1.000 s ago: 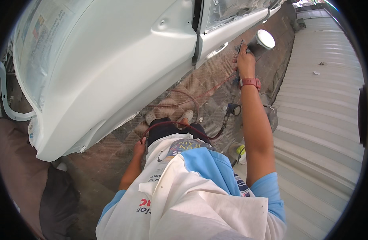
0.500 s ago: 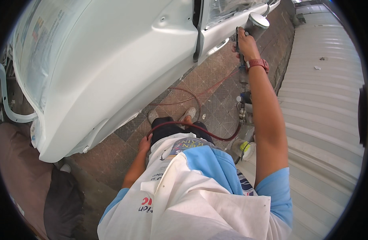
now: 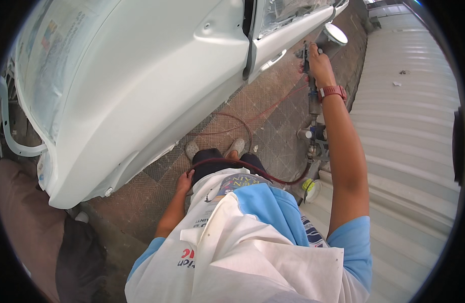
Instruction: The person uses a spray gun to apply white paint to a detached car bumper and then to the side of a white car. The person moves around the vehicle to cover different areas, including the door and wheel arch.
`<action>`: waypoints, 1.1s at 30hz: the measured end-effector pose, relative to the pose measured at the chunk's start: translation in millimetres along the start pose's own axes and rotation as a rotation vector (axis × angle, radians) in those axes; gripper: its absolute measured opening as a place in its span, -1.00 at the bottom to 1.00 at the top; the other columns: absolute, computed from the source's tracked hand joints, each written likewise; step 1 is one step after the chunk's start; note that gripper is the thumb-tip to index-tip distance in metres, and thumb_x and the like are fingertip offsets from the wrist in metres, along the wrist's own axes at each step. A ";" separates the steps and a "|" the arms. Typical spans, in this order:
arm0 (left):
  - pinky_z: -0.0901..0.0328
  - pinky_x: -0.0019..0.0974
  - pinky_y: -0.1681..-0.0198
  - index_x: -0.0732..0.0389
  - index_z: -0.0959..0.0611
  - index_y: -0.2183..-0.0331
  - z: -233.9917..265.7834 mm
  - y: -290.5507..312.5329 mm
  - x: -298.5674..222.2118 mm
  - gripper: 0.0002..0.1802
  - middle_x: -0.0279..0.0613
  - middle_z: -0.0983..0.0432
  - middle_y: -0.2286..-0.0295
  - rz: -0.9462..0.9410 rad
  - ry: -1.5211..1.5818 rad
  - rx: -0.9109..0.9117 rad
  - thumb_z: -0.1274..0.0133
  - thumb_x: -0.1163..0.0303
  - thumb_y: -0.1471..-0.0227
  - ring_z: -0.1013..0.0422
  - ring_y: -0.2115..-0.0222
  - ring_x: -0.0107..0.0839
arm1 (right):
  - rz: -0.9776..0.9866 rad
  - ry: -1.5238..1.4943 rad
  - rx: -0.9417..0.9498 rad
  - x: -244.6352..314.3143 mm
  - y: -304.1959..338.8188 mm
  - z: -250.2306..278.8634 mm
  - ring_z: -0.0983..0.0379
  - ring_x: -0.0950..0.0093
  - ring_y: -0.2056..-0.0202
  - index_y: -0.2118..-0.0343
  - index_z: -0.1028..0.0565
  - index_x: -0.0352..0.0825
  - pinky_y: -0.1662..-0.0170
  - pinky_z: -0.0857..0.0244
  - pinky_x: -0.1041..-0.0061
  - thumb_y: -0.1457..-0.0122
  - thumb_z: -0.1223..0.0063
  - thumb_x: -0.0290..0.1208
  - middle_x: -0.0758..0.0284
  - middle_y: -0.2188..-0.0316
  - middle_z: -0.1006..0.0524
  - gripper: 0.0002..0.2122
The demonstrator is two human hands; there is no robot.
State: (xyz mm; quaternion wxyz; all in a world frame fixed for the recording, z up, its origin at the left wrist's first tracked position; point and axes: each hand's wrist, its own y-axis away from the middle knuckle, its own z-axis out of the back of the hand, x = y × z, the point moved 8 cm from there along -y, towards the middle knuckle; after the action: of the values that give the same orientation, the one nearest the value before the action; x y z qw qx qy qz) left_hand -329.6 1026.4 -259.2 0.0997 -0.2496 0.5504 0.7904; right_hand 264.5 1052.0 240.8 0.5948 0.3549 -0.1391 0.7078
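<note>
My right hand (image 3: 321, 66) reaches far forward, fingers wrapped round the grip of a paint spray gun (image 3: 306, 59). A cup with a pale round lid (image 3: 336, 35) sits on the gun, beside the lower edge of a white car body (image 3: 156, 65). Below the grip hang fittings and a regulator (image 3: 313, 133), partly behind my forearm. From there a dark red air hose (image 3: 280, 180) curves across my thighs to my left hand (image 3: 185, 181), which is closed on it by my hip. The gun's nozzle cannot be made out.
Masking film (image 3: 55, 65) covers glass at the far left; more film (image 3: 288, 12) covers a window opening ahead. Red hose loops (image 3: 232, 118) lie on the patterned floor (image 3: 275, 118). A ribbed pale metal wall (image 3: 404, 136) runs along the right. Brown fabric (image 3: 25, 217) is at lower left.
My right hand and the spray gun have shifted to the right and slightly nearer, away from the car's edge. The regulator moved with them. My left hand stays by my hip.
</note>
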 end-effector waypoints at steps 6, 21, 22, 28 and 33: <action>-0.38 0.14 -0.18 0.18 -0.73 -0.10 -3.8 6.9 16.2 -0.21 0.29 -0.66 0.00 0.052 -0.007 -0.068 0.11 -0.34 -0.38 -0.55 -0.09 0.27 | 0.129 -0.031 -0.164 -19.4 -4.1 30.5 -0.62 0.36 0.52 0.27 -0.59 -0.61 0.55 -0.44 0.35 -0.49 0.13 0.16 0.14 0.51 -0.61 -0.30; -0.20 0.10 -0.41 0.26 -0.41 -0.37 -52.9 11.1 -199.6 -0.29 0.28 -0.37 -0.30 -0.230 -0.184 -0.216 -0.08 0.17 -0.31 -0.30 -0.33 0.25 | 0.184 -0.100 0.515 -174.2 94.6 38.9 -0.56 0.37 0.40 -0.01 -0.61 -0.54 0.21 -0.46 0.24 -0.48 -0.07 0.06 0.17 0.43 -0.67 -0.43; -0.21 0.08 -0.41 0.25 -0.40 -0.39 -51.4 31.2 -264.3 -0.23 0.25 -0.40 -0.28 -0.414 -0.042 -0.345 -0.17 0.10 -0.31 -0.33 -0.31 0.19 | 0.256 -0.111 0.549 -183.8 91.3 37.9 -0.58 0.32 0.40 -0.02 -0.61 -0.53 0.20 -0.47 0.21 -0.47 -0.09 0.02 0.13 0.41 -0.67 -0.46; -0.27 0.10 -0.37 0.20 -0.17 -0.48 -105.3 195.7 -553.9 0.38 0.15 -0.33 -0.33 -1.026 0.105 -0.816 -0.64 0.03 0.17 -0.32 -0.33 0.10 | 0.592 -0.110 0.787 -260.7 66.0 43.4 -0.63 -0.05 0.21 -0.01 -0.62 -0.46 0.05 -0.48 0.08 -0.31 -0.27 -0.25 -0.08 0.27 -0.67 -0.63; -0.42 0.00 -0.27 0.17 -0.10 -0.49 -157.3 236.8 -624.4 0.48 0.12 -0.41 -0.28 -0.982 -0.034 -0.996 -0.70 0.14 0.28 -0.46 -0.22 0.02 | 0.860 -0.154 0.912 -296.0 76.3 59.2 -0.60 -0.12 0.11 0.06 -0.63 -0.46 -0.01 -0.48 -0.01 -0.20 -0.30 -0.35 -0.11 0.17 -0.67 -0.67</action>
State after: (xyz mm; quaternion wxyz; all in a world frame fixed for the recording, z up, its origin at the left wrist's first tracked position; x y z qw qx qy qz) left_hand 146.9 866.2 207.6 0.3277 -0.4733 -0.0554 0.8158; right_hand 224.7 776.0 102.4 0.0343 0.5350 0.0041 0.8442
